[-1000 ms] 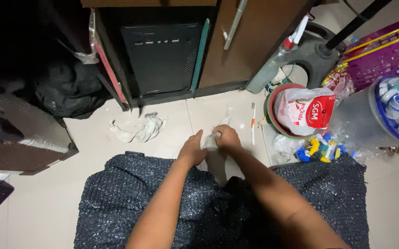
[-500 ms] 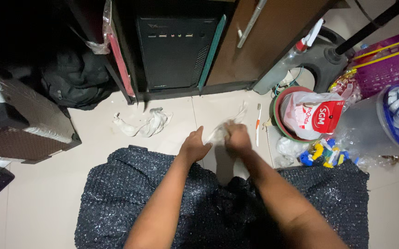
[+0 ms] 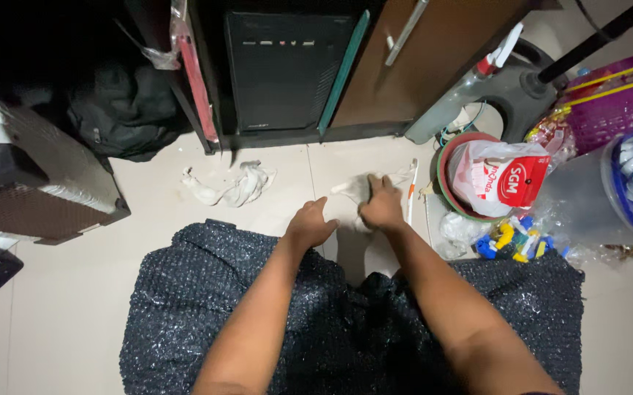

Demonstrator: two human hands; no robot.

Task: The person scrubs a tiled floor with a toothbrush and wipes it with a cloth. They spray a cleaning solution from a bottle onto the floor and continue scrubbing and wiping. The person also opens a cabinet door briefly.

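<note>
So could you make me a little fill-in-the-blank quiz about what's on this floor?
1. The right hand presses a white ____ against the floor.
2. Beside that hand lies a toothbrush with an ____ and white handle.
3. The red and white bag sits in a round ____.
4. The basket at the far right is ____.

Missing words: cloth; orange; bowl; purple

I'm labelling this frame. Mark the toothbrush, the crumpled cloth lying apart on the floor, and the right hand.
toothbrush [image 3: 411, 192]: head view, middle of its handle.
crumpled cloth [image 3: 240, 185]: head view, centre of the bunched part.
right hand [image 3: 381, 205]: head view, back of the hand, pressing on a white cloth.
</note>
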